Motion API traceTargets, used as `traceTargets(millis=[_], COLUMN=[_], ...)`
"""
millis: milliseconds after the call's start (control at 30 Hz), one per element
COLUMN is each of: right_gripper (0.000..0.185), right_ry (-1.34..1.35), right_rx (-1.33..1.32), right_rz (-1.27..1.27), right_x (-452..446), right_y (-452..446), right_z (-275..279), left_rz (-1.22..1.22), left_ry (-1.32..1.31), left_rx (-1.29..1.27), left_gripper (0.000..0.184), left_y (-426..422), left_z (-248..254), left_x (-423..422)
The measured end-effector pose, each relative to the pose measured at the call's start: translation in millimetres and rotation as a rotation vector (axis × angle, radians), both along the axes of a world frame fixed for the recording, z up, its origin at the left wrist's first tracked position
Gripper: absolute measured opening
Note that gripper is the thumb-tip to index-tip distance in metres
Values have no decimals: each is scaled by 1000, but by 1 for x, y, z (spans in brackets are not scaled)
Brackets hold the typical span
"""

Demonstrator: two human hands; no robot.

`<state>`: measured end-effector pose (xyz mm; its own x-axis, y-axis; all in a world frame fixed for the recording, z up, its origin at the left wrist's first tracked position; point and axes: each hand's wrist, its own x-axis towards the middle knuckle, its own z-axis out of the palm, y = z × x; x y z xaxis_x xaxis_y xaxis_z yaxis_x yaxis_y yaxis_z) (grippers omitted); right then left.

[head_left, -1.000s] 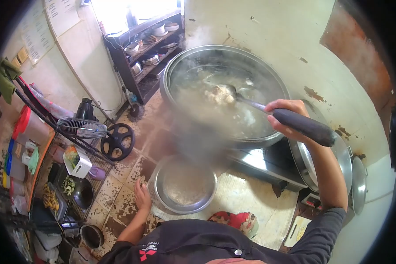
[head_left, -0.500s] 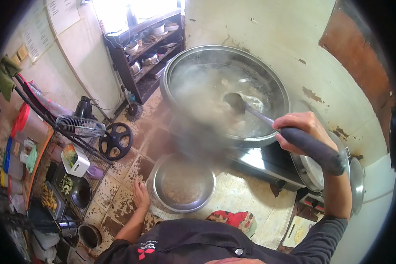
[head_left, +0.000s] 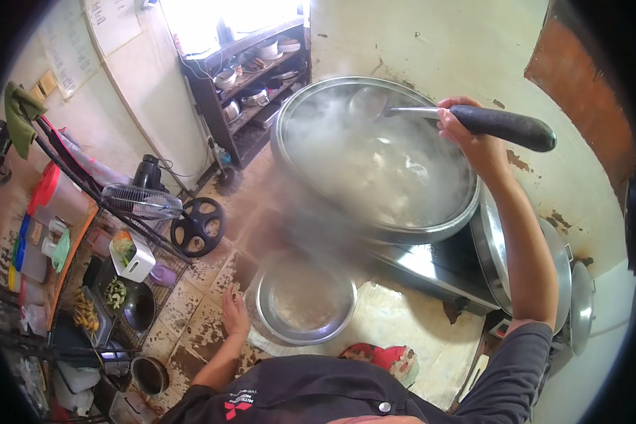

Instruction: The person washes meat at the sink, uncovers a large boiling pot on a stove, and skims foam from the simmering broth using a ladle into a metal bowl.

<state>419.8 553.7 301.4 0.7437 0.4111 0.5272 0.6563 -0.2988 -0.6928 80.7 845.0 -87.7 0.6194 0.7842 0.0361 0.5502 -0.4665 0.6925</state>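
Observation:
My right hand [head_left: 466,131] is closed round the dark handle of a ladle [head_left: 505,127], held over the far right side of a large metal pot [head_left: 417,235]. The ladle's head reaches toward the pot's far wall, and steam blurs it. Pale, cloudy liquid [head_left: 403,180] with lumps fills much of the pot. To the left, my left hand [head_left: 234,314] has its fingers stretched out and holds nothing. It is beside a round metal basin [head_left: 305,340] with brownish contents, partly veiled by steam.
The pot stands on a dark stove [head_left: 431,272]. Large metal lids [head_left: 581,311] lean at the right wall. A fan [head_left: 141,201], a black wheel-shaped piece [head_left: 198,226] and a rack with a wok [head_left: 140,307] are on the left. A dish shelf [head_left: 244,138] stands behind.
My right hand has lifted and moved the ladle from the pot's middle toward its far side, with the handle now nearly level. My left hand stays beside the basin. The view shifted slightly.

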Motion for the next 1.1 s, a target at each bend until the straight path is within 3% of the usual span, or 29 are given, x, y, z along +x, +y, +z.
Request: traceTargets(millis=[33,467,800,1100], right_gripper=[20,21,19,16], right_ry=[63,232,41,89], right_rx=[90,130,42,-22], right_rz=[56,143,-125,-194], right_x=[3,-25,-27,-53], right_y=[3,16,-45,-69], right_z=[-4,-10,19,20], left_rz=[6,-20,-26,-52], left_ry=[17,-4,-24,-100], left_rx=[12,18,46,72], left_gripper=[43,44,48,43], left_y=[-1,1,0,0], left_z=[1,-4,-4,-4], left_x=[0,0,-1,1])
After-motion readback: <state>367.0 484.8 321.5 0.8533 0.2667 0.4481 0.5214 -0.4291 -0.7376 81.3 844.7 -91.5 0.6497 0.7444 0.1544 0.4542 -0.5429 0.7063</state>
